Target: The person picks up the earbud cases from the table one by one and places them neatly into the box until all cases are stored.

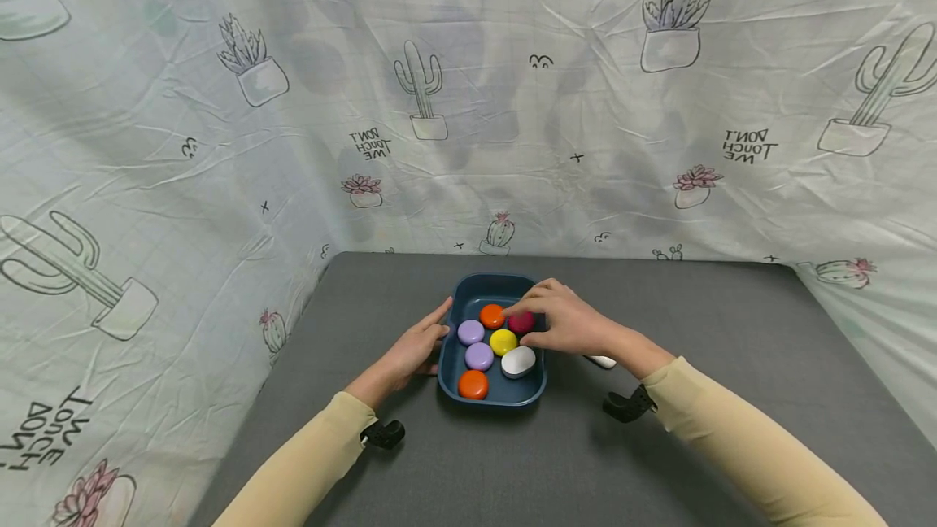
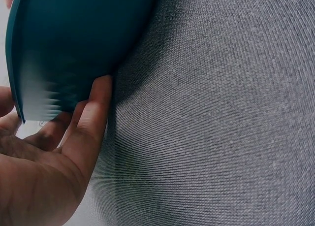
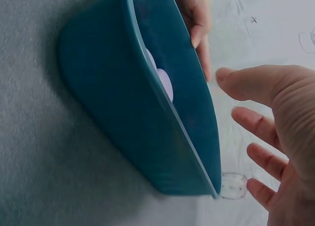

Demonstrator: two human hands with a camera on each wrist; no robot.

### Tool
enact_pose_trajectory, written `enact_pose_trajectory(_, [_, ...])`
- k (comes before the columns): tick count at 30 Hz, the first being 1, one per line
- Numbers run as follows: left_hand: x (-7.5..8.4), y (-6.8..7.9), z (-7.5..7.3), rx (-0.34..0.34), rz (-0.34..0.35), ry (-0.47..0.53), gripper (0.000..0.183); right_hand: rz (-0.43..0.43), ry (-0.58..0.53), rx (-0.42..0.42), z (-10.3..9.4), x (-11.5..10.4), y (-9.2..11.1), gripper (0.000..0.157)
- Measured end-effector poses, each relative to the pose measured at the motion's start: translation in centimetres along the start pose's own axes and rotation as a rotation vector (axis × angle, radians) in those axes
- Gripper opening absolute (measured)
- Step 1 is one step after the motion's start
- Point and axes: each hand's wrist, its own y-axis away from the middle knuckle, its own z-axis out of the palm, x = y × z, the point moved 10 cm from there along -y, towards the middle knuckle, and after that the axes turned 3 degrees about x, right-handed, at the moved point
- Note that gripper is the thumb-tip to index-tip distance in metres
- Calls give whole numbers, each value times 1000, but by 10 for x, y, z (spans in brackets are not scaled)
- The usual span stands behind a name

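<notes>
A dark blue bin (image 1: 494,404) holds several rounded glossy discs. Two are orange, one of them an orange disc (image 1: 472,385) near the front. Beside the left wall lie two lilac discs (image 1: 471,333). A yellow disc (image 1: 503,342) sits mid-bin, with a white disc (image 1: 518,362) right of it. My left hand (image 1: 411,352) rests against the bin's left side, fingers touching the outer wall (image 2: 64,48). Over the right rim, my right hand (image 1: 565,322) hovers with thumb and fingers spread apart, holding nothing. It partly covers a crimson disc (image 1: 521,323).
A white object (image 1: 602,361) lies on the grey table (image 1: 468,470) right of the bin, partly hidden by my right arm. Behind the table hangs a white cloth (image 1: 483,104) printed with cacti. Each wrist wears a black strap (image 1: 628,407).
</notes>
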Motion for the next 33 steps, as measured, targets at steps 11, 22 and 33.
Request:
enact_pose_trajectory(11, [4, -3, -2, -12, -15, 6, 62, 88, 55, 151, -37, 30, 29, 48])
enact_pose_trajectory(22, [7, -7, -6, -14, -14, 11, 62, 214, 154, 203, -47, 63, 61, 49])
enact_pose_trajectory(33, [9, -9, -7, -15, -20, 6, 61, 263, 219, 190, -45, 81, 86, 55])
